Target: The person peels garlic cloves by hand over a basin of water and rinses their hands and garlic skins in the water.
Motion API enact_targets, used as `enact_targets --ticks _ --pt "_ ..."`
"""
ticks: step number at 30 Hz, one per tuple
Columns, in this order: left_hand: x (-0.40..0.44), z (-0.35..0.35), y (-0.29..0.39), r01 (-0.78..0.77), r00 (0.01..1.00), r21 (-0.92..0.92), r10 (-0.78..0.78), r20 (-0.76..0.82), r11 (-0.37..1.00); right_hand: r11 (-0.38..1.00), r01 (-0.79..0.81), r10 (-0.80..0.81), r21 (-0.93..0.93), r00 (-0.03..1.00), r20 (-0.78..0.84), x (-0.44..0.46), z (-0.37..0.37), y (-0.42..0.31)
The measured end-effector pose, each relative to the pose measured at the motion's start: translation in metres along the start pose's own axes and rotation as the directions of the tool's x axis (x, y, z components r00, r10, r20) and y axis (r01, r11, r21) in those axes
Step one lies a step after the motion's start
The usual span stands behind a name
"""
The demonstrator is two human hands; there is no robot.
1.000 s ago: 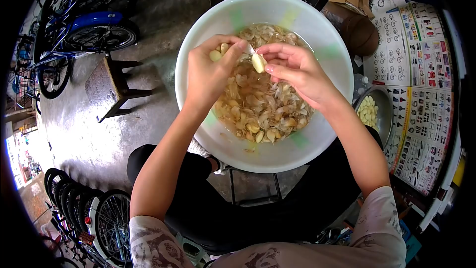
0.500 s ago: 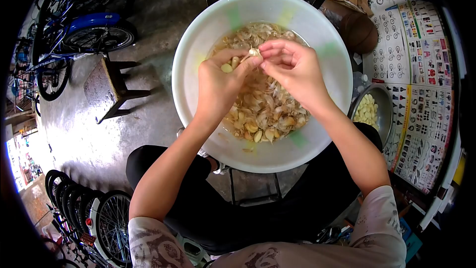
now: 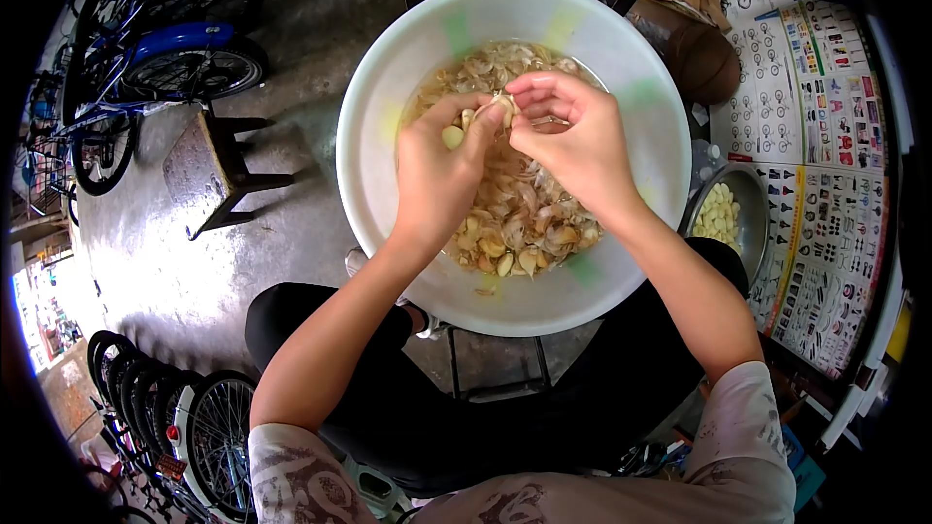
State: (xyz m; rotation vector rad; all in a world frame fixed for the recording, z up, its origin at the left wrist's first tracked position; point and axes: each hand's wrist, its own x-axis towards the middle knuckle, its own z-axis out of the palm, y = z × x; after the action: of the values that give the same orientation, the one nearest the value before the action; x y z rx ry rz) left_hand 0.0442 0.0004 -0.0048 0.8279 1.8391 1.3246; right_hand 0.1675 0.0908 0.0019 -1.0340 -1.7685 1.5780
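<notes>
Closer together than a second ago, the left hand (image 3: 442, 160) and right hand (image 3: 587, 141) now meet over the tub (image 3: 374, 160). At far left, bikes (image 3: 194, 63) stand beyond a stool (image 3: 197, 170). Next comes the left hand, its thumb and forefinger pinching a clove (image 3: 504, 107), with more cloves (image 3: 453, 137) tucked in the curl of its fingers. That clove sits between both hands' fingertips, above the floating skins (image 3: 524, 199) and water in the tub. From the other side, the right hand grips the clove with bent fingers and thumb; its outer fingers are loosely curled. Just right of the tub, a metal bowl (image 3: 758, 223) holds peeled cloves (image 3: 716, 216), with a printed sheet (image 3: 835, 223) beside it.
</notes>
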Motion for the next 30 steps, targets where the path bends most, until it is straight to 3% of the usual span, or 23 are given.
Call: enact_targets --ticks 1,3,6,9,13,15,19,21,28,30 --pt "0.0 0.001 -0.001 0.0 1.0 0.0 0.0 0.0 1.0 1.0 -0.001 0.001 0.0 1.0 0.0 0.0 0.0 0.0" --pt "0.0 0.003 -0.003 -0.18 0.983 0.065 0.182 -0.017 0.981 1.0 -0.005 0.005 0.015 1.0 0.0 -0.001 0.0 -0.001" --pt "0.002 0.004 -0.005 -0.229 0.974 0.02 0.228 0.007 0.973 0.999 0.026 -0.026 -0.017 1.0 0.012 -0.001 -0.003 0.005" --pt "0.001 0.002 0.002 -0.12 0.992 -0.036 0.121 0.04 0.992 1.0 0.026 -0.026 0.0 0.999 0.043 -0.001 -0.003 0.005" --pt "0.005 -0.001 0.003 -0.115 0.99 -0.032 0.117 0.082 0.993 0.995 0.009 -0.013 0.098 0.999 0.044 0.0 -0.004 0.008" --pt "0.011 -0.006 -0.001 -0.348 0.936 0.188 0.33 0.12 0.918 0.989 -0.027 0.021 0.147 0.999 0.04 0.0 -0.005 0.006" --pt "0.017 -0.019 0.001 -0.497 0.868 0.301 0.46 0.186 0.814 0.97 -0.081 0.071 0.231 0.996 0.052 0.0 -0.006 0.007" --pt "0.019 -0.023 0.003 -0.619 0.785 0.318 0.56 0.265 0.718 0.942 -0.149 0.14 0.3 0.989 0.052 0.0 -0.005 0.002" --pt "0.023 -0.03 0.001 -0.696 0.708 0.434 0.648 0.281 0.572 0.868 -0.349 0.315 0.353 0.937 0.151 -0.001 -0.009 -0.007" --pt "0.028 -0.033 0.0 -0.769 0.628 0.417 0.69 0.359 0.483 0.872 -0.378 0.339 0.309 0.924 0.176 -0.001 -0.01 -0.008"
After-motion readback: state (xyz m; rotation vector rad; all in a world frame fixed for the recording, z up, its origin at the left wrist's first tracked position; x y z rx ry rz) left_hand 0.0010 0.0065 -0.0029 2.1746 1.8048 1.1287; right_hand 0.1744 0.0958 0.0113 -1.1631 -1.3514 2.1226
